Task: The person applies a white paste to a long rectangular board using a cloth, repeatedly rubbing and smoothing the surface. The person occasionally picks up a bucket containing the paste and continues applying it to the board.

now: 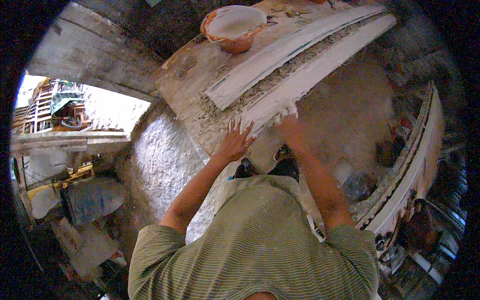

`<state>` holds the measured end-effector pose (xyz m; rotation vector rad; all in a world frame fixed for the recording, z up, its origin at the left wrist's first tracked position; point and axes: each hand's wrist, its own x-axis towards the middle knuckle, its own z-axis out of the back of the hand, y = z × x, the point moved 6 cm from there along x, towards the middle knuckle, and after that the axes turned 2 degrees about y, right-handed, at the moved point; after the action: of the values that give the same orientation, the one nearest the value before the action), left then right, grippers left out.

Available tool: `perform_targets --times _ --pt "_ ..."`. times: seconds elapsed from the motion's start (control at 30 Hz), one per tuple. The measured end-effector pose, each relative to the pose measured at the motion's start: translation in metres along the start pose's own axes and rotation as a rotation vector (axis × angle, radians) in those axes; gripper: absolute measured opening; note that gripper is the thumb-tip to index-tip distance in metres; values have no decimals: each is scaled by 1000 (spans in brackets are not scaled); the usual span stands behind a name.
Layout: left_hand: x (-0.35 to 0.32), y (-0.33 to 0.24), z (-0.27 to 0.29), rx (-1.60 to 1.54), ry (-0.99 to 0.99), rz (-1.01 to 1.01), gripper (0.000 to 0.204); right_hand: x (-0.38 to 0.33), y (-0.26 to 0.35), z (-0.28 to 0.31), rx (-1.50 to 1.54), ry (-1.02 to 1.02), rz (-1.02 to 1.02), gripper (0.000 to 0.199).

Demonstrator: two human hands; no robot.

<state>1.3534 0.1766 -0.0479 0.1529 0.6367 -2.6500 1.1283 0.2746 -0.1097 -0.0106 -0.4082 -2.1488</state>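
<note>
Two long, pale strips that look like plaster lie side by side on a worn board table: a far strip [265,67] and a near strip [320,75]. At the near strip's closest end, my left hand [236,142] rests with fingers spread, white on the tips. A little to its right, my right hand [291,129] touches the same strip's edge. Its outstretched fingers are thickly coated in wet white material. Neither hand appears to hold a tool. Toward the back of the table stands an orange bowl [237,45] of white paste.
Crumbly residue covers the bare board [192,92] around the strips. A long curved white piece [410,170] stands at the right. To the left is a rough white surface [167,155], with a bright opening beyond it. My shoes [283,152] show below the table edge.
</note>
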Motion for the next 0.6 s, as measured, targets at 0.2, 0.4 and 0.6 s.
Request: perform_targets --times 0.2,0.4,0.6 --pt "39 -11 -13 8 41 -43 67 -7 44 10 -38 374 133 35" --pt "75 -33 -5 129 33 -63 65 6 43 59 -25 420 68 33" --pt "112 -54 4 183 120 -118 58 71 -47 10 -90 467 132 33"
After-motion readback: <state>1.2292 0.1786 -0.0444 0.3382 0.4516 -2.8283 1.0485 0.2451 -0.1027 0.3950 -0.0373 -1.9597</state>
